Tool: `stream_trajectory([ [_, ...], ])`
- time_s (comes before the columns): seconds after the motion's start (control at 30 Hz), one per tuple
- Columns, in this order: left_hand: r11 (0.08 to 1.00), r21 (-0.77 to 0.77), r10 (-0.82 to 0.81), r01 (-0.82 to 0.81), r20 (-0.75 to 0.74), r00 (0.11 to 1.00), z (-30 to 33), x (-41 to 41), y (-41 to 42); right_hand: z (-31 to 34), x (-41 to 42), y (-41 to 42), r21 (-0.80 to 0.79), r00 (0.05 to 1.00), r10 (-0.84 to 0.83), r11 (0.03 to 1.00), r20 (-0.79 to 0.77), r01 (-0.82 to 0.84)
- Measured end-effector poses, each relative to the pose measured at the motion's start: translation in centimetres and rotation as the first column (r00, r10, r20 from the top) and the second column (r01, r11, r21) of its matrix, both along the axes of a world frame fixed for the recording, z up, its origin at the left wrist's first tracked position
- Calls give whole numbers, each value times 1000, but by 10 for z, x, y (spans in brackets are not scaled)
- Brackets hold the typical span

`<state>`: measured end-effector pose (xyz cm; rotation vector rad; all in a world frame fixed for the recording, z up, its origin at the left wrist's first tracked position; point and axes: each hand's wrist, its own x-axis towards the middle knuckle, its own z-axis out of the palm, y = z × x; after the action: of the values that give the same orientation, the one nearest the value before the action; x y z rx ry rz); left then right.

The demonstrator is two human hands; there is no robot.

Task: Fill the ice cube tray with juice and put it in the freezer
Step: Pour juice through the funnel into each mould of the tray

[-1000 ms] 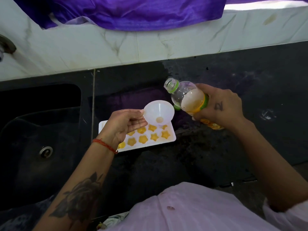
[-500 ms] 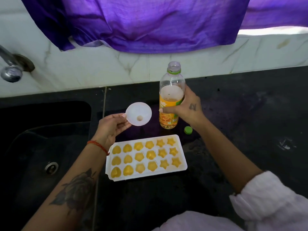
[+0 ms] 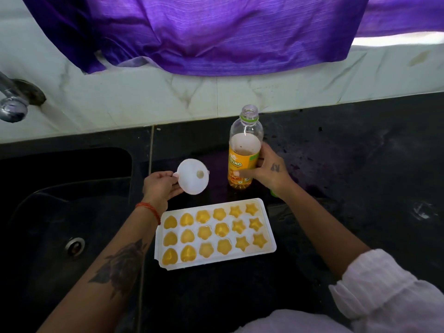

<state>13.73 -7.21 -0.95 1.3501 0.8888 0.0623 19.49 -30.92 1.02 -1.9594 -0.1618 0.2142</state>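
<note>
A white ice cube tray (image 3: 271,239) lies on the black counter, its heart, flower and star cells all holding orange juice. Behind it an uncapped juice bottle (image 3: 243,152) stands upright on the counter, partly full. My right hand (image 3: 269,171) grips the bottle's lower half from the right. My left hand (image 3: 159,186) holds a white funnel (image 3: 192,180) by its rim, left of the bottle and just above the counter behind the tray.
A dark sink (image 3: 60,224) with a drain (image 3: 75,246) lies left of the tray. A tap (image 3: 13,102) juts from the marble wall at the far left. Purple cloth (image 3: 204,32) hangs over the ledge. A green cap (image 3: 274,193) peeks from behind my right wrist.
The bottle went from tilted over the funnel to standing upright on the counter. My left hand lifted the funnel off the tray and drew it back to the left.
</note>
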Motion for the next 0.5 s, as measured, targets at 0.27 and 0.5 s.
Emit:
stream_trajectory([
  [0.27,974,179,-118,139,-123,985,2,-3,9,-13,-12,-50,-608,997,36,794,70,14],
  [0.5,518,848,-350,109,95,932,45,-9,-30,-30,-37,-61,-813,950,306,566,56,-135],
])
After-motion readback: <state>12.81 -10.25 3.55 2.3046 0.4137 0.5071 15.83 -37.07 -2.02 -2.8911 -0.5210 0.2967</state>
